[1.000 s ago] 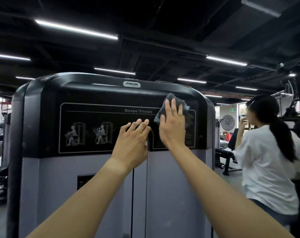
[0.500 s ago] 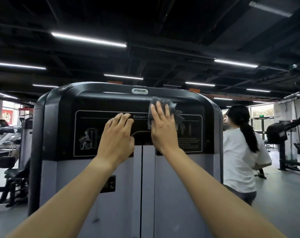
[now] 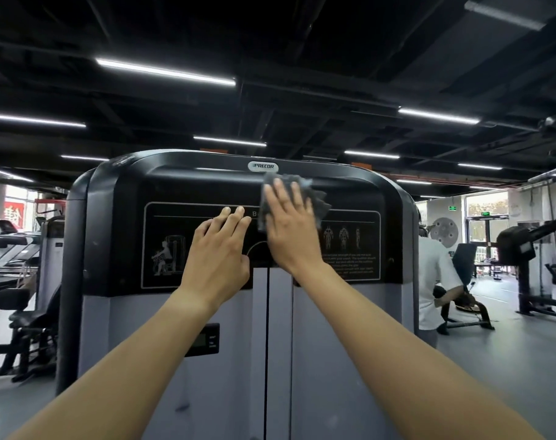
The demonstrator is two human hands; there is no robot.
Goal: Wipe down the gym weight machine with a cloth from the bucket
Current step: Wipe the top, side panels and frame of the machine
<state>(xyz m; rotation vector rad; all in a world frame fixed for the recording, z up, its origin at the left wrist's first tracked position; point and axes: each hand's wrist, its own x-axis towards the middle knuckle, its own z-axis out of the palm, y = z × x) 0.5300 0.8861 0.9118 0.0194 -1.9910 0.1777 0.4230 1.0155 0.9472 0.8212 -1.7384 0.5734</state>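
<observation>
A tall weight machine [image 3: 349,344] with a grey body and a black top panel fills the middle of the view. My right hand [image 3: 291,235] presses a dark grey cloth [image 3: 315,193] flat against the upper part of the black panel, just under the logo badge, fingers straight. My left hand [image 3: 219,252] rests flat on the panel to the left of it, fingers together and holding nothing. The bucket is out of sight.
A person in a white shirt [image 3: 430,284] stands just behind the machine's right edge. Black benches and machines [image 3: 19,315] stand at the left, and another dark machine [image 3: 524,258] at the far right on the grey floor.
My right hand has slid the cloth up and slightly right toward the panel's top edge. The left hand stays on the panel. The person at the right is now mostly hidden behind the machine.
</observation>
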